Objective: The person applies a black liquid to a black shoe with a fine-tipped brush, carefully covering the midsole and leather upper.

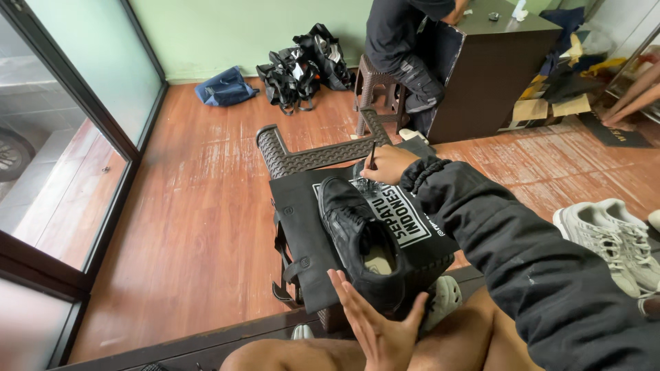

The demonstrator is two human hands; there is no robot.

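Resting on a black tote bag [302, 227] that is spread over a dark plastic woven-pattern stool [313, 154], a black sneaker [357, 237] lies with its toe pointing away from the person and its opening toward them. The left hand [378, 326] is spread flat, fingers apart and grip open, its fingertips touching the heel end of the sneaker. The right hand [388, 163], coming out of a black sleeve [522, 261], reaches over the far end of the bag; its grip is closed around a thin dark stick-like item [372, 156] held just beside the shoe's toe. What that item is I cannot tell. The bag shows a white printed panel beside the shoe. The person's bare knees sit below the stool, with a pale sandal [443, 299] near them. On the wooden floor [199, 220] to the right lies a pair of light grey sneakers [612, 237]. Farther back, another person sits on a brown stool [371, 86] at a dark desk [495, 62], and a heap of black bags [302, 69] and a blue bag [223, 88] lie against the green wall.
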